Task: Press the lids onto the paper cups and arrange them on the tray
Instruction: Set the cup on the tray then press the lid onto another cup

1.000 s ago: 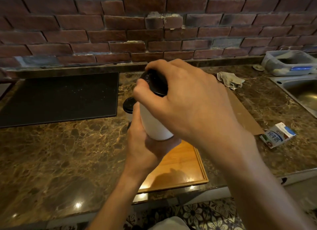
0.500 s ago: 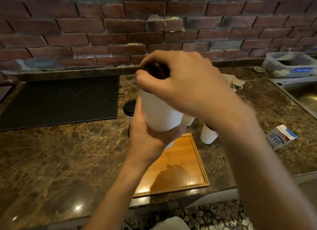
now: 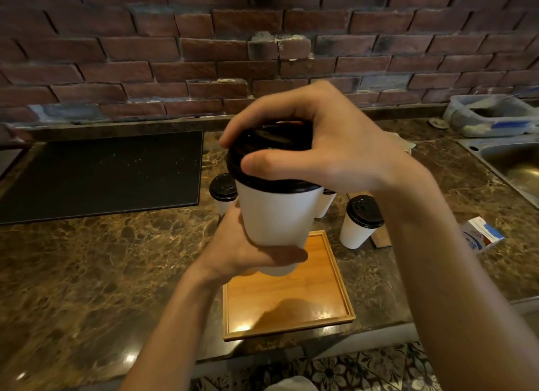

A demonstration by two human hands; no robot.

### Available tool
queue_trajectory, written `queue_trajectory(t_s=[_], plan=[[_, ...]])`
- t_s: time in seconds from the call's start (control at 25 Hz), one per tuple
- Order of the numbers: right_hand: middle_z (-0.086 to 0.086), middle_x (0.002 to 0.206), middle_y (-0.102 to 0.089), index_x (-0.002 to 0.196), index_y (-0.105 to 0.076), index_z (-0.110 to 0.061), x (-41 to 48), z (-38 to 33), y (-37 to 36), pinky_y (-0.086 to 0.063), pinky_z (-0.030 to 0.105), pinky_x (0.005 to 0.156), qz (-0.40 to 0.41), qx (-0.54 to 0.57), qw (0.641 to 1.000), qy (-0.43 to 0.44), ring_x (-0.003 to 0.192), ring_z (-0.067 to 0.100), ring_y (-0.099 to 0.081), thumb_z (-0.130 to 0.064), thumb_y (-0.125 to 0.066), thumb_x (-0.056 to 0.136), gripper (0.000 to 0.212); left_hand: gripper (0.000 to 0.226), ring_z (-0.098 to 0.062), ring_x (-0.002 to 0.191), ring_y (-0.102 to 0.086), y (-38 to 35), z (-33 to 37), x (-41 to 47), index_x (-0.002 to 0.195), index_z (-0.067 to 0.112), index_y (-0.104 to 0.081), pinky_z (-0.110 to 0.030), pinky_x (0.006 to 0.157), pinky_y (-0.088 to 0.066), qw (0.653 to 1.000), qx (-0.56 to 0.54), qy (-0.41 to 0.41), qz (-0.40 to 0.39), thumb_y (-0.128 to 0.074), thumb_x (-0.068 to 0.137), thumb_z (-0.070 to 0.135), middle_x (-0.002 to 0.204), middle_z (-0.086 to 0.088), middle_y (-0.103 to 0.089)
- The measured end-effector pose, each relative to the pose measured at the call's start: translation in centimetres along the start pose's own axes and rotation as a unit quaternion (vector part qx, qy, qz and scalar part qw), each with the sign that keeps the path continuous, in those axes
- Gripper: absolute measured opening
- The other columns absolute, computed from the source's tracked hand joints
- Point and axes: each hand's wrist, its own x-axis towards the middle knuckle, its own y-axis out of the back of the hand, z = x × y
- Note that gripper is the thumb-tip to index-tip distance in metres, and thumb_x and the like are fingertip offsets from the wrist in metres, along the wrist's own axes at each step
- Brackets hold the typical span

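A white paper cup point(image 3: 277, 215) is held in the air above the wooden tray point(image 3: 320, 309). My left hand point(image 3: 242, 250) grips its lower part from the left. My right hand point(image 3: 329, 145) curls over the black lid point(image 3: 262, 151) on its top, thumb at the front rim and fingers at the back. Three more lidded white cups stand on the counter behind the tray: one at the left point(image 3: 223, 191), one mostly hidden behind the held cup point(image 3: 325, 202), one at the right point(image 3: 360, 221). Nothing stands on the tray.
A black mat point(image 3: 99, 172) lies on the marble counter at the left. A small milk carton point(image 3: 481, 236) lies at the right. A steel sink point(image 3: 513, 163) and a plastic container point(image 3: 493, 115) are at the far right. A brick wall backs the counter.
Both hands have lifted the cup slightly and tilted it toward me. The right hand's fingers have spread round the lid's rim, so more of the lid shows.
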Motion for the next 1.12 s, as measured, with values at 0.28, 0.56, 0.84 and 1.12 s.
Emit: queue_trajectory(t_s=[0.28, 0.56, 0.84, 1.12], plan=[[0.003, 0.111, -0.070, 0.111, -0.069, -0.010, -0.5, -0.3, -0.4, -0.055, 0.029, 0.087, -0.069, 0.021, 0.997, 0.012, 0.104, 0.011, -0.066, -0.011, -0.066, 0.086, 0.026, 0.088, -0.043, 0.105, -0.058, 0.2, -1.2, -0.8, 0.125, -0.011, -0.044, -0.059, 0.084, -0.050, 0.997, -0.034, 0.047, -0.046, -0.084, 0.051, 0.015, 0.114, -0.031, -0.056], [-0.013, 0.089, -0.064, 0.102, -0.068, -0.033, -0.2, -2.8, -4.5, -0.043, 0.029, 0.060, 0.164, -0.307, 0.928, -0.134, 0.079, 0.013, -0.056, -0.061, -0.046, 0.086, 0.039, 0.062, 0.008, 0.087, -0.064, -0.5, 0.6, -1.1, 0.102, 0.026, -0.053, -0.007, 0.061, -0.050, 0.995, 0.042, -0.051, 0.077, -0.084, 0.049, 0.037, 0.095, 0.023, -0.068], [-0.002, 0.112, -0.064, 0.121, -0.061, -0.015, -0.2, -2.4, 0.3, -0.049, 0.019, 0.079, -0.079, 0.026, 0.996, 0.045, 0.099, 0.004, -0.063, -0.018, -0.062, 0.091, 0.030, 0.077, -0.027, 0.098, -0.064, 1.4, 2.6, -1.1, 0.115, 0.010, -0.055, -0.047, 0.074, -0.056, 0.998, -0.007, -0.035, -0.057, -0.088, 0.047, 0.024, 0.105, -0.009, -0.065], [-0.015, 0.097, -0.067, 0.105, -0.068, -0.038, 0.7, -1.7, -2.8, -0.050, 0.031, 0.074, 0.123, -0.256, 0.952, -0.117, 0.093, 0.010, -0.061, -0.050, -0.048, 0.092, 0.026, 0.086, -0.013, 0.096, -0.065, -0.9, 2.3, -0.7, 0.124, 0.018, -0.047, -0.027, 0.066, -0.057, 0.991, 0.055, -0.016, 0.125, -0.083, 0.048, 0.036, 0.107, 0.004, -0.064]])
